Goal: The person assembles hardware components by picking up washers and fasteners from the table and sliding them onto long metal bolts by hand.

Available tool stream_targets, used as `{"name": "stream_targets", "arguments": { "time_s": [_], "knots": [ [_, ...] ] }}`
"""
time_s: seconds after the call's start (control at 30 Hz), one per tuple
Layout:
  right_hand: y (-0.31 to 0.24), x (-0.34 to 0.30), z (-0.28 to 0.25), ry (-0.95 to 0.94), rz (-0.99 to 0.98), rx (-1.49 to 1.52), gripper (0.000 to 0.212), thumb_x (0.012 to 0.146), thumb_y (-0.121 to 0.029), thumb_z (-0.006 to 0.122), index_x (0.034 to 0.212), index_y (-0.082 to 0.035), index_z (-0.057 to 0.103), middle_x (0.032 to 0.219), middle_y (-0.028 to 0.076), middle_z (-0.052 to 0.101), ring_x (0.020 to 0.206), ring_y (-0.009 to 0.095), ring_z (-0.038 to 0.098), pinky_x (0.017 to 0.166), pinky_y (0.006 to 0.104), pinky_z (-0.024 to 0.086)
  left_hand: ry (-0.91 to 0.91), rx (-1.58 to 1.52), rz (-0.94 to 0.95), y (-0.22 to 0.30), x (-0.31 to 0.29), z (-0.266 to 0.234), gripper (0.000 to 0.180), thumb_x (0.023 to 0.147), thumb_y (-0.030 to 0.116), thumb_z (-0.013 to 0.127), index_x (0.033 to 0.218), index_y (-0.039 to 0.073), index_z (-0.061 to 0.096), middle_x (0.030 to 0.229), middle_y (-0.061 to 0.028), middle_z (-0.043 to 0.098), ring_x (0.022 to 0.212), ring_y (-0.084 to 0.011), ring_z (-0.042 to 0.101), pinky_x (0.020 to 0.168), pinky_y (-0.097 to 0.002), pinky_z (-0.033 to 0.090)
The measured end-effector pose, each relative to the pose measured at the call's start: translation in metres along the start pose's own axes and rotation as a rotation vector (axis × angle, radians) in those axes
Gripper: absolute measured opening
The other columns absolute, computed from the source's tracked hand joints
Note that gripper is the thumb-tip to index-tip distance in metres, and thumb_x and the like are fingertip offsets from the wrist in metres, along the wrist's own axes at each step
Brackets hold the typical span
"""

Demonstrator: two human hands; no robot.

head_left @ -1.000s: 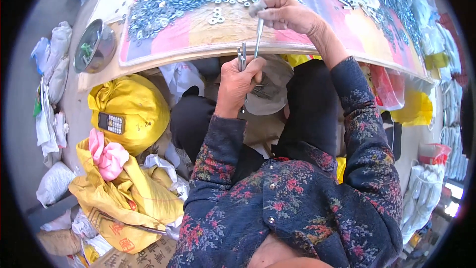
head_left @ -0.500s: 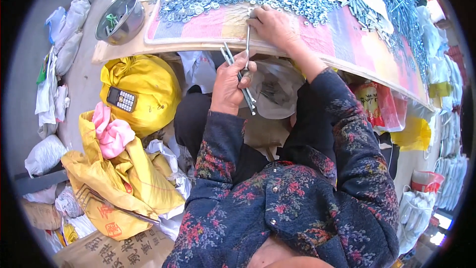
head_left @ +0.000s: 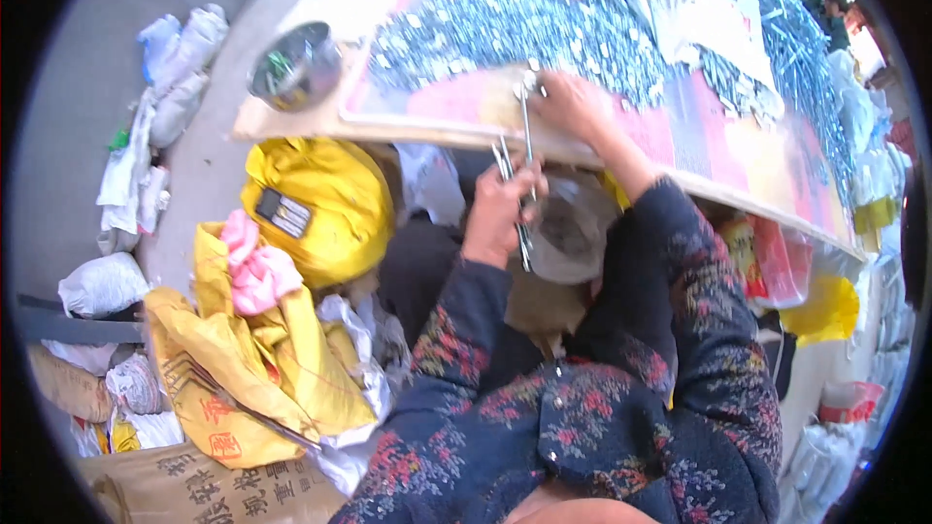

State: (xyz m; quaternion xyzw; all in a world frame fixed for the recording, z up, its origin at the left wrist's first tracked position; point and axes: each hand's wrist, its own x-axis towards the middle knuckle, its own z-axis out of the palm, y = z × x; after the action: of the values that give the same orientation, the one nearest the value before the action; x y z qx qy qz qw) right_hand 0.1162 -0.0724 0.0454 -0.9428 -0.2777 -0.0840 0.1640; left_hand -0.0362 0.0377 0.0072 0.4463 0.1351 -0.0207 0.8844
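My left hand [head_left: 501, 206] is closed around a small bundle of long metal bolts [head_left: 513, 196] just below the board's near edge. My right hand [head_left: 573, 107] rests on the board's front strip, pinching the top of one long bolt [head_left: 525, 121] that reaches down toward the bundle. A wide heap of silvery bolts and washers [head_left: 505, 24] covers the board [head_left: 427, 121] beyond both hands. A grey open bag [head_left: 568, 233] sits in my lap beneath the hands.
A metal bowl [head_left: 291, 66] stands on the board's left corner. Yellow sacks [head_left: 311, 199] with a pink cloth [head_left: 254, 270] lie at my left, white bags [head_left: 146, 146] on the floor farther left. More bagged goods line the right side [head_left: 879, 194].
The view has shifted, so the board sits more to the right. My right hand has drawn a bolt from the heap toward the board's edge; my left hand keeps its bundle.
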Motion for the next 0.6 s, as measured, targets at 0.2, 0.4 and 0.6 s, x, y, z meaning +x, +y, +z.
{"name": "stream_targets", "arguments": {
  "time_s": [0.2,0.4,0.6],
  "knots": [
    [0.004,-0.001,0.038,0.112,0.022,-0.078,0.018,0.083,-0.01,0.05,0.093,0.001,0.059,0.096,0.021,0.061,0.091,0.035,0.063,0.074,0.0444,0.051,0.04,-0.126,-0.055,-0.013,0.001,-0.012,0.025,0.088,0.021,0.067,0.107,0.005,0.061,0.068,-0.0006,0.058,0.046,-0.0043,0.045,0.037,-0.0171,0.029],
    [0.02,0.018,0.029,0.098,0.059,-0.017,0.026,0.093,-0.025,0.049,0.088,0.001,0.054,0.08,0.024,0.062,0.079,0.04,0.062,0.069,0.0489,0.047,0.055,-0.094,-0.011,-0.005,0.002,-0.004,0.025,0.087,0.023,0.068,0.105,0.006,0.063,0.067,-0.0004,0.059,0.046,-0.0035,0.045,0.036,-0.0167,0.029],
    [-0.02,-0.005,0.022,0.181,0.202,0.529,0.031,0.093,-0.027,0.052,0.087,0.003,0.057,0.07,0.023,0.06,0.064,0.034,0.06,0.059,0.0428,0.046,-0.002,0.063,0.01,0.009,0.002,-0.012,0.024,0.088,0.018,0.065,0.107,0.002,0.063,0.07,-0.0011,0.057,0.055,-0.0045,0.048,0.039,-0.0177,0.03]
  ]
}}
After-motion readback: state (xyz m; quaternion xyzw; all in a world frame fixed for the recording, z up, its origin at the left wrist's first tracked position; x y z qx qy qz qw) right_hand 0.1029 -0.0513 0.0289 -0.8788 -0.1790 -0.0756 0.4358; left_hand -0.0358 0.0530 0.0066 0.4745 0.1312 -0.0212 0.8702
